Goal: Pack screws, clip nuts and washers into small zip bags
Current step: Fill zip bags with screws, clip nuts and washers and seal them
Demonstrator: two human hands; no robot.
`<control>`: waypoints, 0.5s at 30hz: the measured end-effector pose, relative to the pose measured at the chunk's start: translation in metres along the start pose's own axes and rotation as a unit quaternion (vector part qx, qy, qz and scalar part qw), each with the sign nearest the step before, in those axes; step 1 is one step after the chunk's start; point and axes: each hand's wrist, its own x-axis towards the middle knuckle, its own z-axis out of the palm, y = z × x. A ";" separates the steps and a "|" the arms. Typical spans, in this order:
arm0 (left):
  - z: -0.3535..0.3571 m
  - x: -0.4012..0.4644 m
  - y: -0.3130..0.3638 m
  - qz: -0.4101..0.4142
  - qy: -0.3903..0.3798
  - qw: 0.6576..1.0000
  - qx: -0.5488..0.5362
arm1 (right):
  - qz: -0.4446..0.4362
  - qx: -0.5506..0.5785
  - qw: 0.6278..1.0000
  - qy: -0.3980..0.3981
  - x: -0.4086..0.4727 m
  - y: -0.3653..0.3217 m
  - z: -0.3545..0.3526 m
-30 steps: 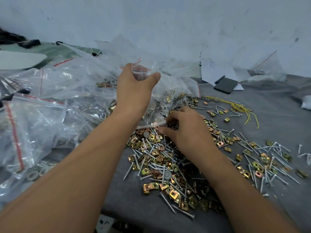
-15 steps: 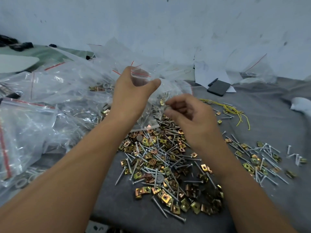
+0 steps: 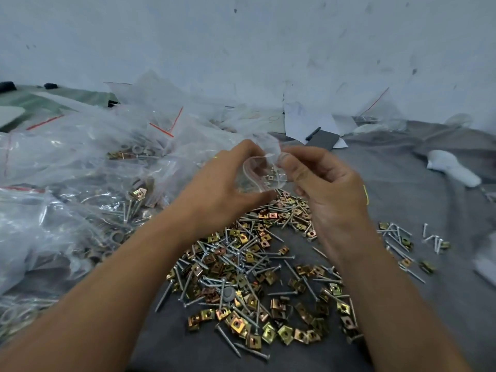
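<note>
Loose screws (image 3: pixel 243 267) + clip nuts (image 3: pixel 284 332) piled on grey cloth (image 3: pixel 418 200), below and nearer than both hands. Left hand (image 3: pixel 222 189) curls round a small zip bag (image 3: pixel 261 171) from the left; right hand (image 3: pixel 326 189) pinches its top edge w/ thumb + fingers. Filled bags (image 3: pixel 80 157) heaped left of left hand. White wall (image 3: pixel 241 41) beyond.

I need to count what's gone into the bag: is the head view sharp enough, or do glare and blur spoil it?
Head view: small zip bag between left hand and right hand is hazy, contents uncountable; loose pile below is sharp.
</note>
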 end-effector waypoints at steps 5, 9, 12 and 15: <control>-0.001 0.000 0.000 -0.005 0.019 1.000 -0.008 | -0.072 -0.184 0.980 0.005 -0.002 0.006 0.008; -0.003 0.001 0.000 -0.007 0.037 0.999 -0.024 | -0.124 -0.267 0.956 0.018 -0.004 0.004 0.026; -0.003 0.003 -0.005 -0.043 0.069 0.996 -0.030 | -0.143 -0.247 0.954 0.094 -0.001 0.001 0.032; -0.007 0.005 -0.012 -0.107 0.144 0.982 -0.065 | -0.111 -0.270 0.948 0.130 -0.002 0.005 0.026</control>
